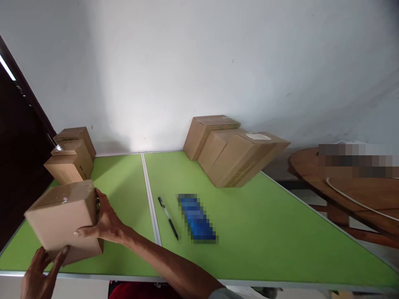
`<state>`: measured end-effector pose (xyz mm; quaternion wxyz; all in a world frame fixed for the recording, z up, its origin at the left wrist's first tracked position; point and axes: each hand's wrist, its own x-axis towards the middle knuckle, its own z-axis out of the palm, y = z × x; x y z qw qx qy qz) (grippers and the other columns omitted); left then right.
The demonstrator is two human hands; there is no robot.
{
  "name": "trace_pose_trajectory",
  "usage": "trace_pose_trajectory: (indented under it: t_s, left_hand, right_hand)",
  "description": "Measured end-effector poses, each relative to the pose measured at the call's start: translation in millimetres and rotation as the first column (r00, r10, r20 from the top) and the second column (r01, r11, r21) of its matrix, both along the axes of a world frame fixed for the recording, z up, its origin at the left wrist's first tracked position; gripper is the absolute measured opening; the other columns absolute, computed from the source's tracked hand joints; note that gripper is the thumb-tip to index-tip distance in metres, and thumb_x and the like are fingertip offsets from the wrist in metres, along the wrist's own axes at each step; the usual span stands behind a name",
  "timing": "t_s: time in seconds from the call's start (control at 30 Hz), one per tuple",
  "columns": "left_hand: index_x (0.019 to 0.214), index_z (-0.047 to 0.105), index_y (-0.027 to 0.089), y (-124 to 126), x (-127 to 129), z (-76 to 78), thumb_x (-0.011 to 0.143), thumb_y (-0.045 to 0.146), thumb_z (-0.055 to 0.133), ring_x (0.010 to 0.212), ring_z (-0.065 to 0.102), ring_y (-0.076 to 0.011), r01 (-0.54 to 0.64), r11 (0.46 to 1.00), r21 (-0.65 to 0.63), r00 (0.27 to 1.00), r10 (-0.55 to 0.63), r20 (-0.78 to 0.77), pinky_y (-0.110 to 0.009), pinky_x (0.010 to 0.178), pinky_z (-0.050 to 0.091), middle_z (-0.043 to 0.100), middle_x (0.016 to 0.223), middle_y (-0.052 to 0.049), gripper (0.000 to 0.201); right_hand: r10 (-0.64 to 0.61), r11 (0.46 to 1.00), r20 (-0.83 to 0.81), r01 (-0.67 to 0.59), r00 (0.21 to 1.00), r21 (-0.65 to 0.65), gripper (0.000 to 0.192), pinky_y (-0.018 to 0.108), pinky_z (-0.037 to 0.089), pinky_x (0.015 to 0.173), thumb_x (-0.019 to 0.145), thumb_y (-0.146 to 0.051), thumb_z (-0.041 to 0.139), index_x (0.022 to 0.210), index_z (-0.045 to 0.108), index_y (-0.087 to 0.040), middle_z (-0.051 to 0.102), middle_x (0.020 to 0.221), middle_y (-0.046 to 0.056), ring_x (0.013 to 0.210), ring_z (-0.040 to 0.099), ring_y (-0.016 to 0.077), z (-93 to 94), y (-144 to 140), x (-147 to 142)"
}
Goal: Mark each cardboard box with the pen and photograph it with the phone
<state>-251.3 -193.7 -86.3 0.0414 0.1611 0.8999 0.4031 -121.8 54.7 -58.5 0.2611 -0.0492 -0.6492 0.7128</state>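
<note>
A taped cardboard box (67,218) is at the left front of the green table, slightly tilted. My right hand (104,222) grips its right side, with the thumb on the near face and the other fingers behind. At the lower left corner, my left hand (42,270) holds the box from below, its thumb against the near face. Just behind this box stand several more cardboard boxes (70,164) in a row. Right of my right forearm lie a pen (168,218) and a flat blue thing (198,218), blurred out, that I cannot make out.
Another group of cardboard boxes (237,155) stands at the back of the green table (264,241), against the white wall (199,70). A pale seam (149,195) crosses the tabletop. To the right is a round wooden table (311,174) with blurred things and a white cable (358,203).
</note>
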Motion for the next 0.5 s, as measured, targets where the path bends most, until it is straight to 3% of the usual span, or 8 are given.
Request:
trace_pose_trajectory:
  t_s: [0.1,0.17,0.3,0.4,0.5]
  left_hand:
    - [0.125,0.075,0.026,10.3,-38.0,-5.0,0.066,0.084,0.083,0.122,0.079,-0.0489,-0.05,0.992,0.116,0.999,0.051,-0.01,-0.062,0.1,0.065,0.086,0.127,-0.016,0.083]
    - [0.127,0.072,0.025,21.1,-59.8,-7.0,0.061,0.081,0.085,0.122,0.079,-0.05,-0.046,0.985,0.167,0.999,0.048,-0.005,-0.063,0.1,0.064,0.083,0.132,-0.02,0.087]
    - [0.124,0.066,0.023,45.4,-91.9,-17.1,0.057,0.079,0.084,0.129,0.075,-0.052,-0.015,0.974,0.226,1.0,0.016,-0.003,-0.062,0.101,0.063,0.081,0.13,-0.024,0.09]
    - [0.125,0.063,0.024,61.3,-109.5,-25.5,0.06,0.076,0.082,0.133,0.073,-0.05,0.004,0.967,0.255,1.0,0.002,-0.025,-0.06,0.105,0.062,0.08,0.132,-0.022,0.085]
    - [0.124,0.063,0.025,75.3,-127.0,-28.9,0.061,0.071,0.081,0.131,0.074,-0.0462,0.061,0.957,0.284,0.998,-0.056,-0.028,-0.058,0.106,0.062,0.08,0.133,-0.02,0.08]
  right_hand:
    - [-0.068,0.93,0.0,0.064,0.998,0.362,0.153,0.068,0.035,0.14,0.058,-0.051,0.113,0.181,0.026,-0.025,0.04,0.177,0.023,0.166,0.039,0.046,0.0,-3.3,-52.0]
    - [-0.095,0.869,0.042,0.062,0.995,0.491,0.158,0.069,0.032,0.142,0.063,-0.045,0.112,0.184,0.013,-0.025,0.033,0.182,0.025,0.169,0.035,0.0472,-11.2,-6.2,-80.1]
    - [-0.144,0.822,0.159,0.029,0.977,0.568,0.142,0.068,0.039,0.14,0.083,-0.032,0.099,0.185,0.003,-0.017,0.03,0.183,0.03,0.169,0.037,0.0472,-41.9,-8.2,-109.4]
    - [-0.143,0.813,0.207,-0.004,0.968,0.582,0.121,0.064,0.043,0.138,0.094,-0.03,0.088,0.185,0.009,-0.018,0.035,0.181,0.028,0.165,0.045,0.044,-55.1,-4.5,-113.6]
    - [-0.171,0.789,0.228,-0.005,0.959,0.615,0.113,0.063,0.04,0.14,0.096,-0.032,0.086,0.183,0.016,-0.015,0.036,0.182,0.029,0.168,0.043,0.0439,-56.8,2.7,-112.6]
